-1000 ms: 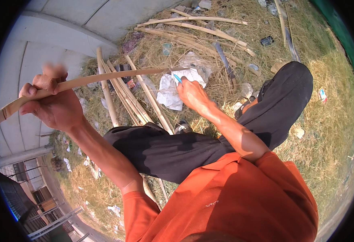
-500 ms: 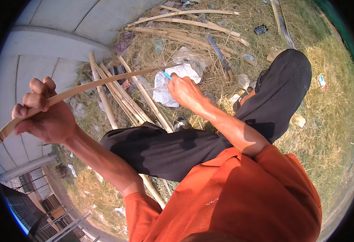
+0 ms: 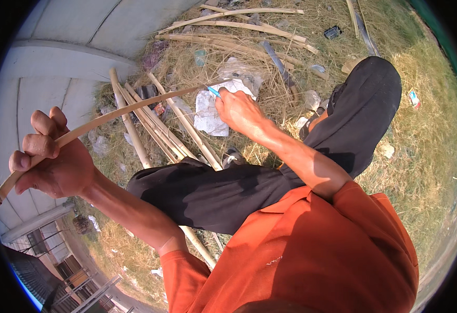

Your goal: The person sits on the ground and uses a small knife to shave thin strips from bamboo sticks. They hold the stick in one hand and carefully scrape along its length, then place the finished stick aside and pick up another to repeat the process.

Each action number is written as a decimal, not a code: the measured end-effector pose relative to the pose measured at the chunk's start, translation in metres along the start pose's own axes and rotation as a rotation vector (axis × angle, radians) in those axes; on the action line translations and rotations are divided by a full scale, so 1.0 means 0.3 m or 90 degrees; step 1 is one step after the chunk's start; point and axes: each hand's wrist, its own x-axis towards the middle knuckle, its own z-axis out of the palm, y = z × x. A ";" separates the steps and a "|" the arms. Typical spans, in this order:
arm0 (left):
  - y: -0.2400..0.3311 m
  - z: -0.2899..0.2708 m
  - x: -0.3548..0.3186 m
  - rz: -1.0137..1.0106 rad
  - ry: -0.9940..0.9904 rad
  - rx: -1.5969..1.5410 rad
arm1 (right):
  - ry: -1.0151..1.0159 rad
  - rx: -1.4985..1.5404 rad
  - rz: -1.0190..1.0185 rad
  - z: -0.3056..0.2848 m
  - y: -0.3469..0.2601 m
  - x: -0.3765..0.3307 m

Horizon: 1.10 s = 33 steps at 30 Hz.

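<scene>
A long, thin bamboo strip [image 3: 134, 106] slants from the lower left up to the middle of the view, bowing slightly. My left hand [image 3: 61, 164] is closed around it near its lower-left end, fingers over and thumb below. Close to the strip's far end, my right hand [image 3: 240, 109] grips a slim blue pen-like tool [image 3: 214, 92]. The tool's pale tip points toward the strip; I cannot tell whether they touch. Under the right hand lies a crumpled white sheet [image 3: 207, 116], partly covered by it.
Split bamboo poles [image 3: 186, 125] lie beside my bent leg [image 3: 207, 193], and more strips [image 3: 249, 27] are spread on the dry grass ahead. A dark metal blade-like bar [image 3: 279, 68] rests among them. On the left stands a pale panel wall [image 3: 46, 99].
My left hand has shifted a little downward, lowering its end of the bamboo strip. The right hand stays by the strip's far end, still holding the blue tool. The whole view has shifted slightly.
</scene>
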 end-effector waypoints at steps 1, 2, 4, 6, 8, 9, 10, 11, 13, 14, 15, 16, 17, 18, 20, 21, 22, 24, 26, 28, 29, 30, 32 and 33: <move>0.001 0.008 0.007 0.003 -0.001 0.005 | 0.005 -0.014 0.014 0.025 0.006 0.003; -0.001 0.014 0.008 0.005 -0.003 0.010 | 0.011 -0.028 0.028 0.052 0.025 0.005; -0.002 0.006 0.009 0.004 0.007 0.010 | 0.017 -0.033 0.019 0.058 0.073 0.028; -0.007 -0.009 0.010 0.004 0.004 0.008 | 0.022 -0.022 0.013 0.059 0.082 0.034; 0.006 -0.020 -0.003 -0.002 -0.005 0.005 | 0.019 0.003 0.013 0.053 0.032 0.014; 0.006 -0.021 -0.006 -0.004 -0.001 -0.004 | 0.020 0.009 0.032 0.068 0.043 0.007; 0.004 -0.026 -0.003 -0.005 -0.001 -0.014 | 0.023 -0.012 0.039 0.083 0.079 0.009; 0.002 -0.027 0.001 -0.006 -0.001 -0.025 | 0.026 -0.032 0.046 0.097 0.125 0.020; 0.006 -0.029 -0.006 -0.008 0.013 -0.021 | 0.012 -0.036 0.051 0.080 0.126 0.035; 0.008 -0.031 -0.008 -0.009 0.020 -0.019 | 0.008 -0.028 0.052 0.085 0.116 0.038; 0.008 -0.029 -0.007 -0.008 0.012 -0.016 | 0.003 -0.021 0.055 0.086 0.097 0.030; 0.007 -0.029 -0.004 -0.008 0.004 -0.013 | -0.002 -0.013 0.058 0.086 0.092 0.022; 0.006 -0.029 -0.004 -0.007 -0.004 -0.011 | 0.030 -0.004 0.061 0.118 0.159 0.031; 0.006 -0.031 -0.003 -0.009 0.000 -0.005 | 0.056 -0.015 0.070 0.113 0.192 0.046; 0.010 -0.038 -0.007 -0.012 0.009 0.005 | 0.052 -0.041 0.060 0.136 0.236 0.057; 0.014 -0.043 -0.017 -0.009 0.010 0.018 | 0.032 -0.033 0.057 0.135 0.225 0.054; 0.015 -0.048 -0.020 -0.006 0.010 0.028 | 0.015 -0.025 0.056 0.126 0.200 0.053; 0.017 -0.055 -0.022 -0.008 0.011 0.022 | 0.024 -0.023 0.052 0.130 0.221 0.065; 0.008 -0.060 -0.004 -0.026 0.001 -0.022 | 0.082 -0.029 0.061 0.189 0.333 0.093; 0.013 -0.067 -0.014 -0.027 0.004 0.012 | 0.065 -0.055 0.046 0.200 0.300 0.114; 0.007 -0.069 -0.015 -0.028 0.005 0.029 | 0.049 -0.046 0.057 0.195 0.293 0.127; 0.006 -0.069 -0.013 -0.033 0.012 0.016 | 0.031 -0.035 0.065 0.193 0.286 0.134; 0.002 -0.071 -0.013 -0.043 0.028 -0.011 | 0.009 -0.030 0.117 0.203 0.311 0.162; -0.003 -0.072 -0.011 -0.041 0.046 -0.016 | -0.001 -0.028 0.142 0.199 0.316 0.180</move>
